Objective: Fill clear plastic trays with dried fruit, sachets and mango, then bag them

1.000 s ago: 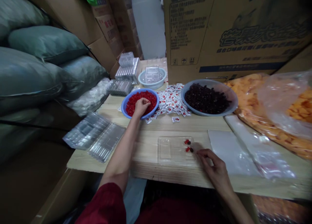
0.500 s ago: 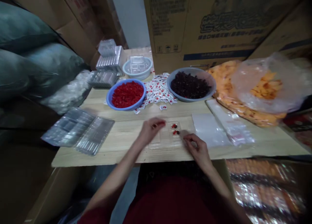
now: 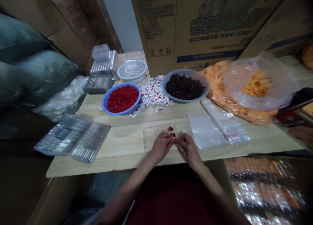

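Observation:
A shallow clear plastic tray [image 3: 149,138] with compartments lies on the table in front of me. Small red pieces [image 3: 169,128] and dark pieces [image 3: 173,135] sit in its right-hand compartments. My left hand [image 3: 161,147] reaches over the tray's near side, fingers closed in a pinch. My right hand [image 3: 188,150] comes in from the right, and its fingertips meet those of the left. A bit of a red piece [image 3: 175,142] shows between the touching fingertips; the rest of it is covered by fingers.
Behind the tray stand a blue bowl of red pieces [image 3: 104,104], a heap of small printed sachets [image 3: 154,91] and a bowl of dark pieces [image 3: 207,88]. Clear trays [image 3: 90,141] lie left. Plastic sleeves [image 3: 205,132] and a bag of orange food [image 3: 217,78] are right.
My left hand has moved right and down with a red piece, from above the tray to its near side. My right hand has shifted left to meet it. The view has turned slightly.

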`<action>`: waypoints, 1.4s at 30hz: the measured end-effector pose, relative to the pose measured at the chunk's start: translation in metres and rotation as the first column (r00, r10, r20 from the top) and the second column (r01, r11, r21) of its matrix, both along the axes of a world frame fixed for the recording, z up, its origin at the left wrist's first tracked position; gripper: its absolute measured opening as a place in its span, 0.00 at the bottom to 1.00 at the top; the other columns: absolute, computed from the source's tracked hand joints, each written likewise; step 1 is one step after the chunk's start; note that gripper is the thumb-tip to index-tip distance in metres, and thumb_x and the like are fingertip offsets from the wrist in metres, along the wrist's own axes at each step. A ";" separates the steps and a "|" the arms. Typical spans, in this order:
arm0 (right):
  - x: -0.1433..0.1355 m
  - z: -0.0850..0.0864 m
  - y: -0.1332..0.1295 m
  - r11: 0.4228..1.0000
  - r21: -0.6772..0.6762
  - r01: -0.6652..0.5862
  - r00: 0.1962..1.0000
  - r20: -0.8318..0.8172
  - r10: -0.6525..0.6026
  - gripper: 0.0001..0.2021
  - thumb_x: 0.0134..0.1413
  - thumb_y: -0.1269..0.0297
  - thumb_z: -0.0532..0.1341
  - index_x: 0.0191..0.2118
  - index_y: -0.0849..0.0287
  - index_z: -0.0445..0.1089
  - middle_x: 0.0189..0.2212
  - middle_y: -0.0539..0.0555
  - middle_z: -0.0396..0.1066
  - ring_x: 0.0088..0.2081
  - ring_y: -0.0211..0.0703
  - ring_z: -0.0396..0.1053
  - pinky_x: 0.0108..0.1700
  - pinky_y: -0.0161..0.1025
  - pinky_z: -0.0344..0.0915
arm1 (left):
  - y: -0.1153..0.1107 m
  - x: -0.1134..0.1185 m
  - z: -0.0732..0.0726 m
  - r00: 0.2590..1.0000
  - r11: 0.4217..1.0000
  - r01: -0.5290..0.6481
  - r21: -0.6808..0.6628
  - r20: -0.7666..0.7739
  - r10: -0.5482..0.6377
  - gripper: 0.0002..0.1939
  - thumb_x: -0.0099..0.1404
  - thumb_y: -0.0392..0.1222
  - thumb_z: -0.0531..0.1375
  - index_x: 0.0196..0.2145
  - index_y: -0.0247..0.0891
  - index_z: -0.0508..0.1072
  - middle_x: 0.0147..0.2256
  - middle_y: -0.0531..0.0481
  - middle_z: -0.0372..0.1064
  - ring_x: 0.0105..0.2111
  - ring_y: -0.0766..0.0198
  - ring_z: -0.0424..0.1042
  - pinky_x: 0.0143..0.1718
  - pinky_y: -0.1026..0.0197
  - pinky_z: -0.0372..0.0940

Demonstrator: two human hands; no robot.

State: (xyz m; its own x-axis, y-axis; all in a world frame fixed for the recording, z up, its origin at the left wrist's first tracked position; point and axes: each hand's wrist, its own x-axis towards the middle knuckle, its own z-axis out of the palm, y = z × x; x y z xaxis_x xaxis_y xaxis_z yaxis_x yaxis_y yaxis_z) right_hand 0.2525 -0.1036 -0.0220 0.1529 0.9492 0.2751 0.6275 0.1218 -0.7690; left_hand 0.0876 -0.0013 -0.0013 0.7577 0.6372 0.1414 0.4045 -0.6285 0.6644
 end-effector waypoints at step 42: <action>-0.036 0.019 0.040 0.966 0.235 -0.106 0.964 0.263 0.042 0.10 0.66 0.70 0.54 0.41 0.56 0.73 0.37 0.57 0.74 0.40 0.46 0.70 0.41 0.44 0.63 | 0.058 -0.038 0.000 0.924 0.920 -0.379 -0.097 0.015 0.382 0.16 0.64 0.31 0.55 0.48 0.37 0.74 0.42 0.44 0.76 0.41 0.60 0.74 0.46 0.58 0.67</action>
